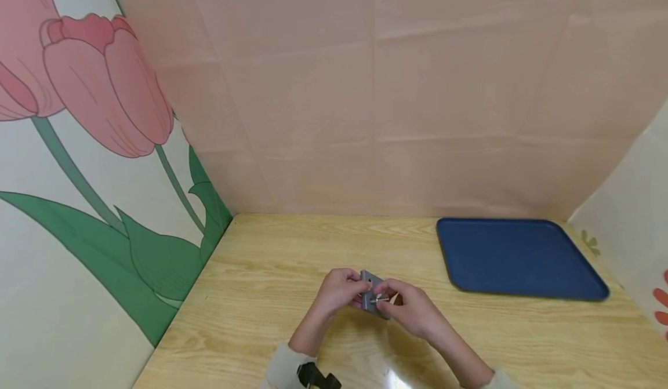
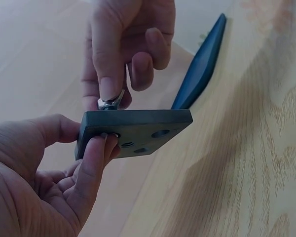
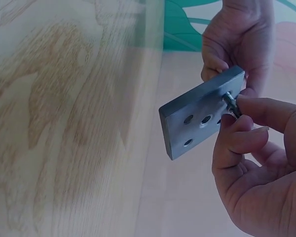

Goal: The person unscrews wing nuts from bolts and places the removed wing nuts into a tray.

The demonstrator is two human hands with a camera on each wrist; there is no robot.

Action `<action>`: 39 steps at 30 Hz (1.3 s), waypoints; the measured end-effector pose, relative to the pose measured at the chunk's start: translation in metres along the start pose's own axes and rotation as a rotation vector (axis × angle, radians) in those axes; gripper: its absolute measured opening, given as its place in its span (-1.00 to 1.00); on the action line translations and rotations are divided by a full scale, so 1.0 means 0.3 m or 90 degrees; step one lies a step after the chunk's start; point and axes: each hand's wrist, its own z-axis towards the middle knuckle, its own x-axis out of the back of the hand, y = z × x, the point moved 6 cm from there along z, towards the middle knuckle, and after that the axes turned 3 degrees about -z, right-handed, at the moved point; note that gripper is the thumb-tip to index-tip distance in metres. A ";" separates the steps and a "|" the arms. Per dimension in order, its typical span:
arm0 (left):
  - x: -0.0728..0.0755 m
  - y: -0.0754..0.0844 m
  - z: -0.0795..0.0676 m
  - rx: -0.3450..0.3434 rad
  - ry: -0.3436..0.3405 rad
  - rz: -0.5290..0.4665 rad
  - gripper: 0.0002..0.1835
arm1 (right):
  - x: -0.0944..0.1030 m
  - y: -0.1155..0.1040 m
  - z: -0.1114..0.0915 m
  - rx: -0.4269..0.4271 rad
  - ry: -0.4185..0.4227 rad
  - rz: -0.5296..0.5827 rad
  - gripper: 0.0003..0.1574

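Observation:
In the head view my left hand (image 1: 336, 291) grips a grey metal plate (image 1: 367, 303) by its edge, above the table. The left wrist view shows the plate (image 2: 143, 121) nearly level, with several round holes, and my left fingers and thumb at one end. My right hand (image 1: 414, 312) pinches a small silver wing screw (image 2: 108, 103) at the plate's upper face. Its threaded shank (image 3: 230, 102) stands at a hole near the held end in the right wrist view. How deep the screw sits cannot be made out.
A dark blue tray (image 1: 522, 258) lies at the back right of the wood-grain table (image 1: 250, 296). A pink-beige sheet (image 1: 365, 99) rises behind the table. On the left stands a panel with printed tulips (image 1: 109, 87).

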 end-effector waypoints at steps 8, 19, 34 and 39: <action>-0.003 -0.001 0.001 0.003 0.001 0.001 -0.83 | 0.000 -0.008 -0.004 0.031 -0.001 -0.002 -0.82; -0.001 0.001 -0.005 0.001 0.004 0.012 -0.82 | 0.017 -0.010 -0.008 -0.063 0.057 -0.001 -0.74; -0.002 -0.001 -0.001 0.006 0.001 0.010 -0.81 | -0.001 0.015 0.000 -0.095 0.023 -0.024 -0.71; 0.001 -0.003 0.001 0.008 0.003 0.008 -0.82 | -0.002 0.012 -0.003 -0.079 0.004 -0.020 -0.73</action>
